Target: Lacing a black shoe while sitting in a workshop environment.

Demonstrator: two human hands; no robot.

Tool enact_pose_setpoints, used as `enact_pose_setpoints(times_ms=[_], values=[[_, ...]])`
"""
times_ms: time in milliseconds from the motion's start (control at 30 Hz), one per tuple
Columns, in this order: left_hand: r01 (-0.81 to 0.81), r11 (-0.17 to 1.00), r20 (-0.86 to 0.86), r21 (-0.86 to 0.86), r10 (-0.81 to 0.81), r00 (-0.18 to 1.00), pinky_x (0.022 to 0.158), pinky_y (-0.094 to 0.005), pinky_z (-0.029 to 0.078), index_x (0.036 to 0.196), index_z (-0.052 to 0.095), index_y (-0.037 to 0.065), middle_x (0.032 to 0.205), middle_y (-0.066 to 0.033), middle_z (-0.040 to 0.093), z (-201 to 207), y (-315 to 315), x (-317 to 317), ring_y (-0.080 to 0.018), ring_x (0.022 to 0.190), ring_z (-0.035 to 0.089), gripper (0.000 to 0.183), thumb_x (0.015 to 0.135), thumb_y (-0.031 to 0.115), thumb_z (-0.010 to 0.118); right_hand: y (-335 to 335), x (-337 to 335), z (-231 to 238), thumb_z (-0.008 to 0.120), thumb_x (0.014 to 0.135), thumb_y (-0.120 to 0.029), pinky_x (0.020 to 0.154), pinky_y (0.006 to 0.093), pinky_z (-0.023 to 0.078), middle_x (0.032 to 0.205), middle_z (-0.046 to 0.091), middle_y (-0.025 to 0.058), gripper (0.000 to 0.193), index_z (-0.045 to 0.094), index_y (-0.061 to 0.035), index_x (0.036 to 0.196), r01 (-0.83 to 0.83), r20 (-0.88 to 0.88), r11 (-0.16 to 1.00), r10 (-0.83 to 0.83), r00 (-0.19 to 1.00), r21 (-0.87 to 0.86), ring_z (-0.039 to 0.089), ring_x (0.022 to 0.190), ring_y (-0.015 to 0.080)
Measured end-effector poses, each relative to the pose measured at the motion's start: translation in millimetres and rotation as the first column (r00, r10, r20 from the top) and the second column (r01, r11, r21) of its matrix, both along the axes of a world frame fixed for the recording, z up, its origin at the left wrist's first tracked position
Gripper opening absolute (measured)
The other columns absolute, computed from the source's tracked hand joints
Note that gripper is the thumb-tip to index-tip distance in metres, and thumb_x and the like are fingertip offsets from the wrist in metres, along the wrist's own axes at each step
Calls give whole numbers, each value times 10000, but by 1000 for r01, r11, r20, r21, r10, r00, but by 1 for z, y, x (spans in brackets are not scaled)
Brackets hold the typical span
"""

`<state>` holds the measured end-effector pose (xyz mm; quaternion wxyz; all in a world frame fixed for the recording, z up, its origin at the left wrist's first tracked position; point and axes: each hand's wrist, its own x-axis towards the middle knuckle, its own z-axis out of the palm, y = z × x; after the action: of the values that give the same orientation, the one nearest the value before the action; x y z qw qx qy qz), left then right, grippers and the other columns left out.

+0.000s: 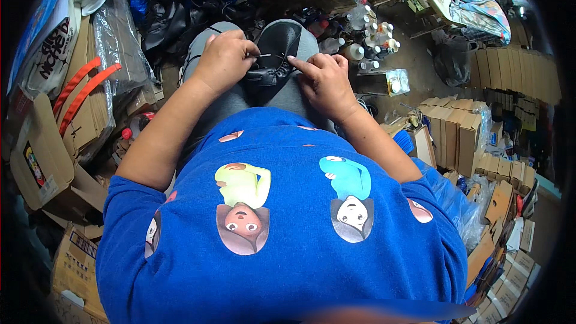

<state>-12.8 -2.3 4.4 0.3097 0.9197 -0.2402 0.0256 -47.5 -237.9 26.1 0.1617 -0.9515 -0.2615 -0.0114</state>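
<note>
A black leather-like shoe (273, 72) rests between my knees, on my grey trousers (303, 33), with its opening and eyelet edges facing up. My left hand (227, 59) is at its left side, fingers pinched on a thin pale stick-like piece (263, 55) that points across the opening; whether it is a lace tip or a tool I cannot tell. On the right side, my right hand (327, 78) grips the shoe's edge, index fingertip against the eyelet row. A short light strand (283, 55) shows beside that fingertip. The right thumb is partly hidden behind the shoe.
Several plastic bottles (369, 39) and a square clear container (384, 82) stand right of my knees. Stacked cardboard (453, 132) lies farther right. At left are an open carton (42, 150) and orange straps (84, 93). Dark shoes or bags (165, 24) lie beyond my left knee.
</note>
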Motion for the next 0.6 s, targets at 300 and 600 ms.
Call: enact_pose_setpoints(times_ms=[300,600], values=[[-46,899,-294,-435,-93,951,678,-262,393,906,731,120,731,1,474,-17,-2,12,-133,721,452,214,709,39,702,-18,35,2,578,776,5,802,283,434,850,524,63,391,688,-210,1084,164,-536,940,23,844,298,525,849,183],[29,956,-214,-292,-95,972,677,-283,393,895,736,147,725,-15,455,-22,-4,16,-167,735,452,224,703,36,700,-18,55,5,524,754,13,842,285,421,855,529,65,392,721,-213,1007,106,-576,960,67,814,261,527,891,201]])
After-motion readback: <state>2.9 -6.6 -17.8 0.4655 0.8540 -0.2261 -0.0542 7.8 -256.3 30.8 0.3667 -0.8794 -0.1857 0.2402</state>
